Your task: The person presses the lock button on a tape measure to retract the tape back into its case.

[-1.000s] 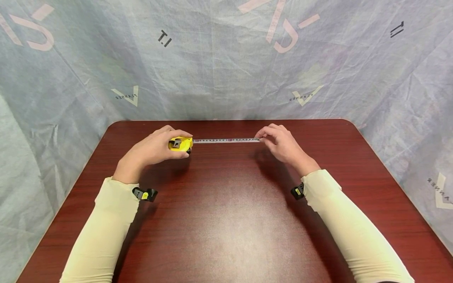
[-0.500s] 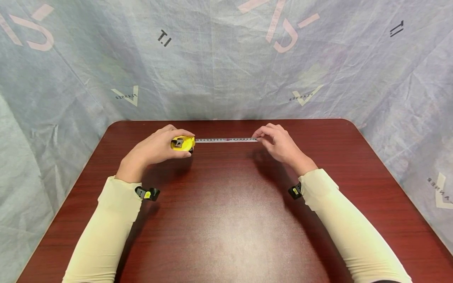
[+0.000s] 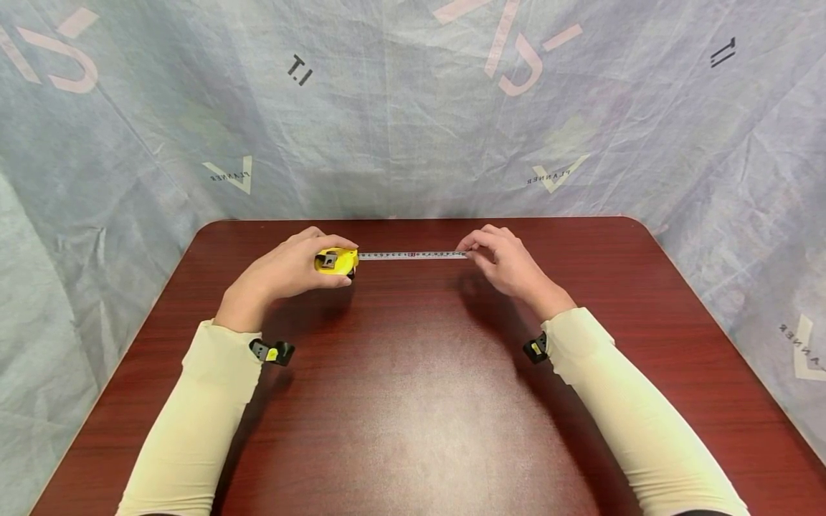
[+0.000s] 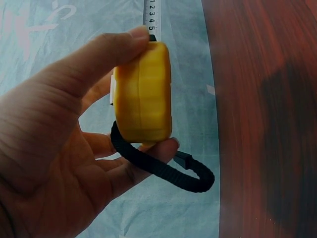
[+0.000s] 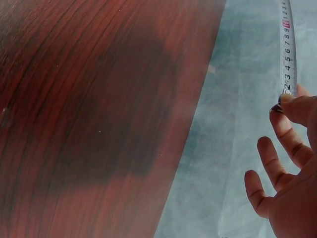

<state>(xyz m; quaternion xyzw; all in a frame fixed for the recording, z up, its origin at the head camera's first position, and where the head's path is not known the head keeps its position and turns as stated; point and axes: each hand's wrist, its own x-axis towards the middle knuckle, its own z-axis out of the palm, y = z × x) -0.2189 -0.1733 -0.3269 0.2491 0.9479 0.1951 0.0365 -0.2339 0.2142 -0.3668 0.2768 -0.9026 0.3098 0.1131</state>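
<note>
My left hand (image 3: 284, 269) grips a yellow tape measure (image 3: 338, 262) by its case, thumb on one side and fingers on the other. In the left wrist view the case (image 4: 143, 94) stands edge-on, and a black wrist strap (image 4: 168, 173) loops below it. A white blade (image 3: 409, 255) with printed numbers runs straight out of the case to the right. At its far end my right hand (image 3: 510, 261) pinches the tip between thumb and index finger. The right wrist view shows the other fingers (image 5: 270, 158) spread loosely beside the blade (image 5: 288, 54).
Both hands are above the far part of a dark red wood-grain table (image 3: 413, 358), casting shadows on it. A grey-blue cloth (image 3: 387, 107) with printed letters hangs behind the table and along its sides. Each sleeve carries a black wrist device (image 3: 274, 352).
My hands have come slightly closer together, the left moving right and the right moving left. The stretch of blade showing between them has become shorter.
</note>
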